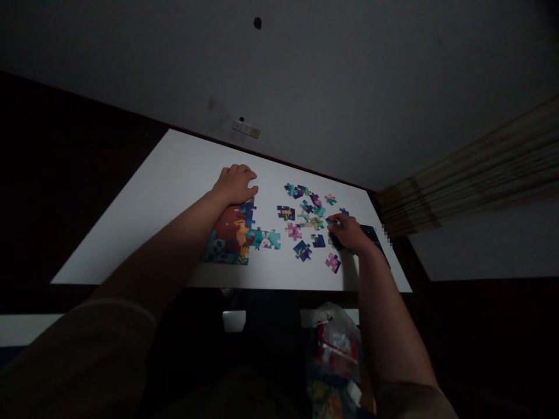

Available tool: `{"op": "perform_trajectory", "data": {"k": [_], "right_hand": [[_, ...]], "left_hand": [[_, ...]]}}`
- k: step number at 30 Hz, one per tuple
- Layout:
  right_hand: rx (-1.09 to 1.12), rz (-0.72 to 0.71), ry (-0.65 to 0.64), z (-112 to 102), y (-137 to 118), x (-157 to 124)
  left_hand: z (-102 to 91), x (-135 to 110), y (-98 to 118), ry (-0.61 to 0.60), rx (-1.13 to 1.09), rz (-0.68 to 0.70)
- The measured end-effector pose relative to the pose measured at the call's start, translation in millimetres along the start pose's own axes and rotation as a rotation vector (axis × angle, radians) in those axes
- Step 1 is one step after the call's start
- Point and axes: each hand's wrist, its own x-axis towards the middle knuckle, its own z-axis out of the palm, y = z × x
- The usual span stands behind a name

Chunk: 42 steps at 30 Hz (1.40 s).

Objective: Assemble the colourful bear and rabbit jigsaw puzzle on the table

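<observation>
My left hand (pixel 237 184) lies with fingers apart on the white table, at the upper edge of a joined section of jigsaw puzzle (pixel 238 233). That section shows a brown animal on dark blue, and a teal strip with a white rabbit (pixel 265 239) juts from its right side. Over the right edge of the loose puzzle pieces (pixel 293 231), my right hand (pixel 347 231) is closed in a pinch. A bit of teal puzzle piece shows at its fingertips; the rest is covered by the fingers.
A dark flat object (pixel 371 233) lies beside my right hand, partly hidden. Below the table's front edge sits a clear plastic bag (pixel 336 343) with colourful contents. A wall with a socket strip (pixel 246 128) stands behind the table (pixel 152 192), and a curtain (pixel 471 157) hangs at right.
</observation>
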Motion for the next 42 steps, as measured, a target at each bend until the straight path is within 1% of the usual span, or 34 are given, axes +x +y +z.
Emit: {"op": "perform_trajectory", "data": {"k": [3, 6, 11, 13, 15, 18, 19, 20, 24, 26, 28, 30, 33, 37, 42], "right_hand": [[0.056, 0.056, -0.038, 0, -5, 0], [0.133, 0.051, -0.033, 0, -9, 0], [0.205, 0.113, -0.024, -1, -10, 0], [0.229, 0.119, 0.027, -4, -10, -2], [0.277, 0.113, 0.125, -6, -12, -11], [0.449, 0.101, 0.282, 2, -32, -41], [0.521, 0.097, 0.300, 9, -43, -56], [0.591, 0.088, 0.279, 17, -56, -72], [0.763, 0.034, 0.022, 56, -114, -134], [0.815, 0.038, -0.080, 70, -135, -155], [0.846, 0.044, -0.145, 78, -149, -167], [0.844, 0.045, -0.186, 82, -156, -172], [0.806, 0.048, -0.212, 84, -160, -172], [0.728, 0.006, -0.181, 81, -160, -169], [0.511, -0.086, -0.128, 76, -166, -166]], "left_hand": [[0.4, 1, -1, -0.002, -0.007, 0.001], [1.0, 2, -1, -0.001, -0.006, 0.004], [1.9, 2, -1, 0.005, 0.001, 0.005], [2.2, 3, -1, 0.006, -0.001, 0.003], [2.4, 3, -1, 0.008, 0.001, -0.001], [2.3, 2, 0, 0.015, 0.005, 0.000], [2.1, 2, 0, 0.015, 0.005, 0.001], [1.9, 2, 0, 0.013, 0.004, 0.002], [1.1, 0, 2, 0.009, -0.011, -0.008], [1.4, 0, 2, 0.010, -0.024, -0.007], [2.3, 0, 2, 0.010, -0.035, 0.001], [3.5, 0, 1, 0.012, -0.044, 0.009], [5.0, 1, 1, 0.018, -0.050, 0.015], [5.4, 2, 1, 0.023, -0.059, 0.015], [4.0, 2, 2, 0.012, -0.049, 0.008]]}}
